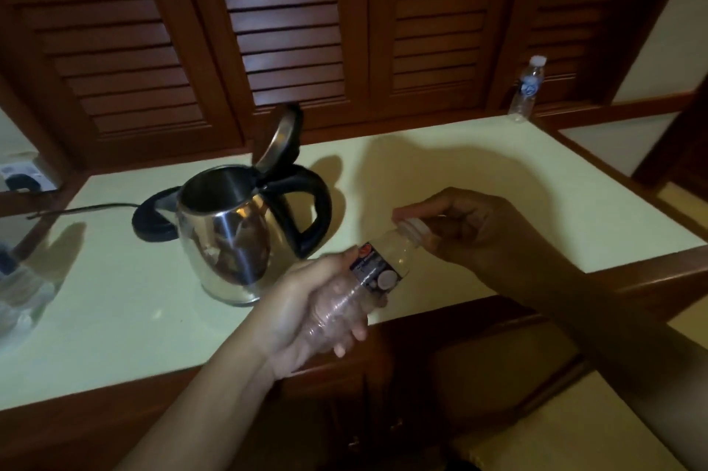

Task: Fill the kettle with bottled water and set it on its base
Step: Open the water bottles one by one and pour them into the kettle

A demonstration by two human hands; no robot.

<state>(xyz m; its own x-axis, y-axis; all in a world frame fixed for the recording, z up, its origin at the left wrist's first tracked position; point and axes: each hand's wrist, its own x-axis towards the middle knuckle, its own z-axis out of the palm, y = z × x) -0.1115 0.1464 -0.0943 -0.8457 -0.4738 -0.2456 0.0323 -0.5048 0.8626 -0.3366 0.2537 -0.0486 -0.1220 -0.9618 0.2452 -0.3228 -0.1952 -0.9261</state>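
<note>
The kettle stood on the pale counter with its lid tipped up and back, mouth open. It was not on its base, which lay just behind it to the left, partly hidden by the steel body, with a cord running off further left. Whether any water was in the kettle could not be told.

In front of the kettle and to its right, the left hand was wrapped around the lower body of a clear plastic bottle, held tilted with its neck pointing up and away from the kettle. The right hand pinched the white cap between thumb and curled fingers. How full the bottle was did not show.

The step in hand looked like working the cap, most likely twisting it off before a pour. It would go best with the left hand gripping firmly but not squeezing, since thin plastic could push water out as the seal broke. Bringing the neck nearer upright first would also guard against a spill. The pour should then aim at the open mouth, clear of the raised lid.

A second capped bottle stood far behind the kettle to the right, against the louvred doors.
</note>
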